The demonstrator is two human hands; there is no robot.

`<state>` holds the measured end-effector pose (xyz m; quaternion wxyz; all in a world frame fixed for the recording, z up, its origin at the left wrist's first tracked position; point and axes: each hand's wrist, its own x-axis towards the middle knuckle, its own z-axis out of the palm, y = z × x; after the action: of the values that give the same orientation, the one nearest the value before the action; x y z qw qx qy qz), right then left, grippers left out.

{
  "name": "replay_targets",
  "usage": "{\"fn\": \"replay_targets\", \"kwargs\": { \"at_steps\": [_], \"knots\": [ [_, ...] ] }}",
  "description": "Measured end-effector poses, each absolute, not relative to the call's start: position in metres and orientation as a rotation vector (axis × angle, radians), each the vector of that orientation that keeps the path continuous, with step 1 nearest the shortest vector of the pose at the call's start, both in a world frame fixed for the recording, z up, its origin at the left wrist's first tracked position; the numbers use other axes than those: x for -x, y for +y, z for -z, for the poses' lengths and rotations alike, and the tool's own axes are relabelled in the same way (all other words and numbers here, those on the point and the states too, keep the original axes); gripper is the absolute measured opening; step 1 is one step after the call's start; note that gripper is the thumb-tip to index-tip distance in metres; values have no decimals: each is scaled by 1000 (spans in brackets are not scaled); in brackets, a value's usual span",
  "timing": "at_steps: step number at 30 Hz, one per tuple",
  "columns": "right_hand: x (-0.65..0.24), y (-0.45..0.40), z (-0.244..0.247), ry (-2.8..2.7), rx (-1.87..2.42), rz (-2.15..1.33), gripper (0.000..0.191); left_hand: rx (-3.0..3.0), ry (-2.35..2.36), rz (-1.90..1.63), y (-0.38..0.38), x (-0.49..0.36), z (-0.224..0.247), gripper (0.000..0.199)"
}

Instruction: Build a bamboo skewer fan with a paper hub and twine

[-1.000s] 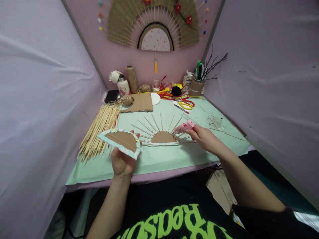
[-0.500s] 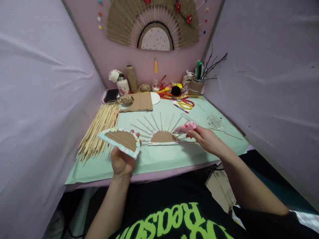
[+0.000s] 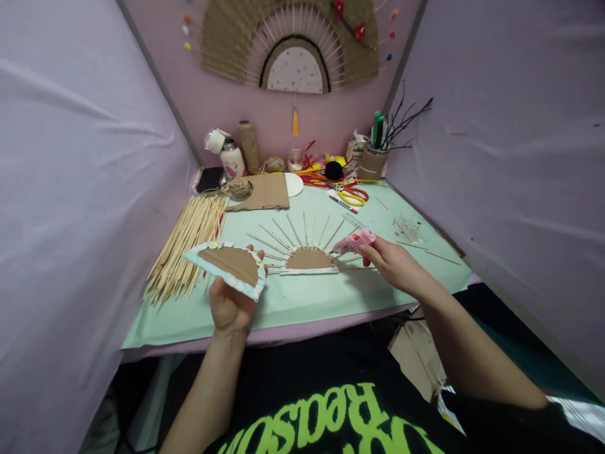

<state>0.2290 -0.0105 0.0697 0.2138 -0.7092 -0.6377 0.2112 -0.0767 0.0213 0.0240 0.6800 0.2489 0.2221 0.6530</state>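
Though partly hidden, hands [image 3: 231,308] [image 3: 392,263] full: cardboard half-disc [image 3: 231,263] in left, pink glue gun [image 3: 354,240] in right, nozzle [image 3: 337,248] indistinct.

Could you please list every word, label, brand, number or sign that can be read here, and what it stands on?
"Reason": on the black shirt.
The shirt's other lettering: cut off by the picture's bottom edge, not fully readable.
Markings on the pink glue gun and white bottle: too small to read.

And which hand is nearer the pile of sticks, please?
Left. The left hand is just right of the pile of sticks; the right hand is much farther right.
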Motion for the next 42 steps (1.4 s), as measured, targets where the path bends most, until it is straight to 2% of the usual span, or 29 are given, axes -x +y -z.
{"fn": "replay_targets", "kwargs": {
  "at_steps": [22, 28, 42],
  "knots": [
    [-231, -25, -76, -1874, 1996, -553, 47, -570, 521, -1452, 21, 77, -23, 67],
    [-229, -30, -81, -1918, 1870, -593, 45, -570, 513, -1449, 21, 77, -22, 69],
    [-231, -38, -79, -1862, 1924, -613, 40, -548, 518, -1450, 21, 76, -23, 73]
  ]
}}
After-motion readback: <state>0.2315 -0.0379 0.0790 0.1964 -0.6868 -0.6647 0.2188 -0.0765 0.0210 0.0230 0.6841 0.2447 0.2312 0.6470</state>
